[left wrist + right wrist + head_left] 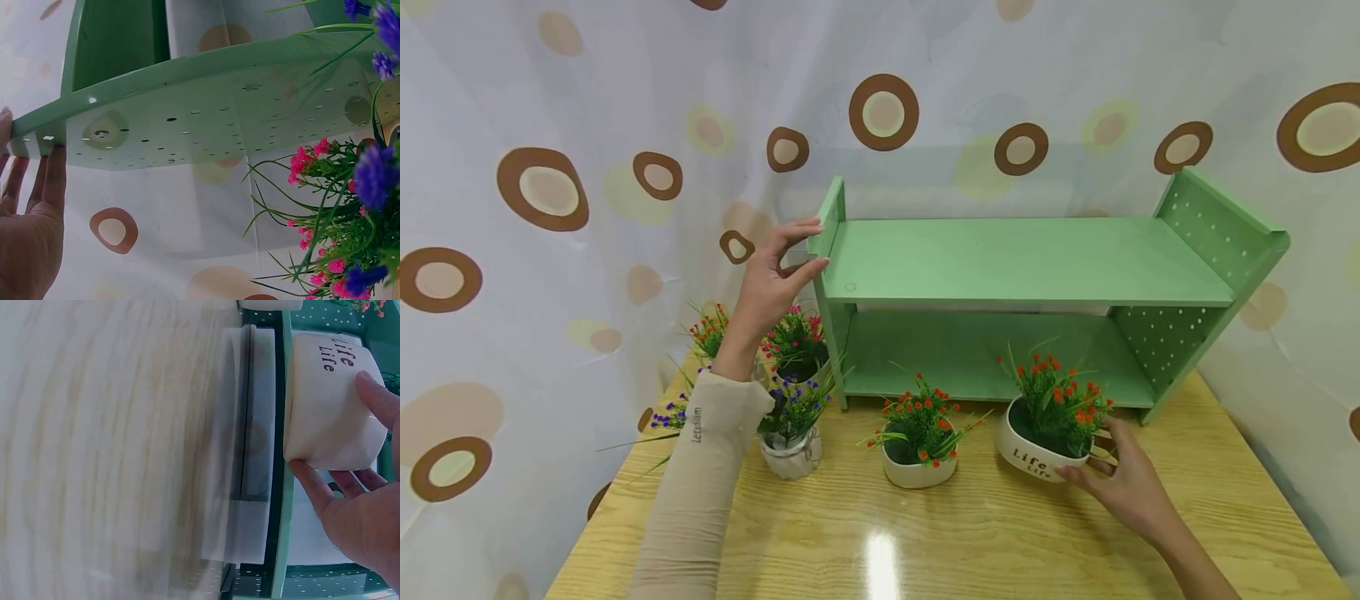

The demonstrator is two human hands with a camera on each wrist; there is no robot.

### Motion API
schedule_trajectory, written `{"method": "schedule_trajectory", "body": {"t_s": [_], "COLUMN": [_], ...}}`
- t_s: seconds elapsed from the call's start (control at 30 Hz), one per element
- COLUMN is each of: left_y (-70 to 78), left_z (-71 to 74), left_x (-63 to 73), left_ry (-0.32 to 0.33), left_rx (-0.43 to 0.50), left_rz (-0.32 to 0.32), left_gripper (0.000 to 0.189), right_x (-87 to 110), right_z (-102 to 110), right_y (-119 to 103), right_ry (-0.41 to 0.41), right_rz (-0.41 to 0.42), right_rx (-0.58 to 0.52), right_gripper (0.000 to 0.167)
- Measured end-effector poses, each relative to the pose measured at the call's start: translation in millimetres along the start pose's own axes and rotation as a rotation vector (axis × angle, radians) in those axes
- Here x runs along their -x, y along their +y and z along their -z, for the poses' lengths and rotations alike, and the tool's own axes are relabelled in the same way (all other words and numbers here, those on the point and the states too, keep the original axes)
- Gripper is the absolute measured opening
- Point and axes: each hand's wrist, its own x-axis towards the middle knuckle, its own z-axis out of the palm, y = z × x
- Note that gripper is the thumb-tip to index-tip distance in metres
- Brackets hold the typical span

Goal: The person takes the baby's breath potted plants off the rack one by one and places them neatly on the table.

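My right hand (1127, 483) holds an oval white flowerpot (1037, 458) lettered "Life" and filled with artificial red flowers, in front of the shelf's right half. The pot leans somewhat to one side. In the right wrist view, the thumb lies on the pot's lettered face (334, 394) and the fingers reach under its end. At the upper left, my left hand (771, 271) grips the side panel of a two-tier green shelf (1030, 258), thumb at the front and fingers behind. The left wrist view shows those fingers against the perforated panel (187, 131).
A smaller white pot of red flowers (917, 475) stands before the shelf's middle. Left of the shelf are a blue-flowered pot (793, 454), pink flowers (801, 333) and more plants, partly behind my left forearm. The wooden table (985, 550) meets a patterned curtain (955, 67) behind.
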Motion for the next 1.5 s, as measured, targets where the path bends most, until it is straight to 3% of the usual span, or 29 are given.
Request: {"method": "schedule_trajectory", "body": {"t_s": [0.27,1.07,1.5], "left_y": [-0.7,-2.6,-1.1], "left_z": [0.4,2.2,1.5], "left_x": [-1.1,-0.2,-0.3], "left_ry": [-0.002,-0.004,-0.004], "left_rx": [0.003,-0.001,-0.007], "left_rz": [0.002,0.002,-0.004], "left_gripper": [0.041,0.041,0.041], "right_x": [1.1,-0.6,1.1], "right_z": [-9.0,-16.7,-15.0], "right_y": [5.0,10.7,10.9], "right_ry": [0.002,-0.09,-0.089], "right_rz": [0.035,-0.002,0.014], "right_rx": [-0.031,-0.039,0.026], "right_gripper": [0.098,0.097,0.095]}}
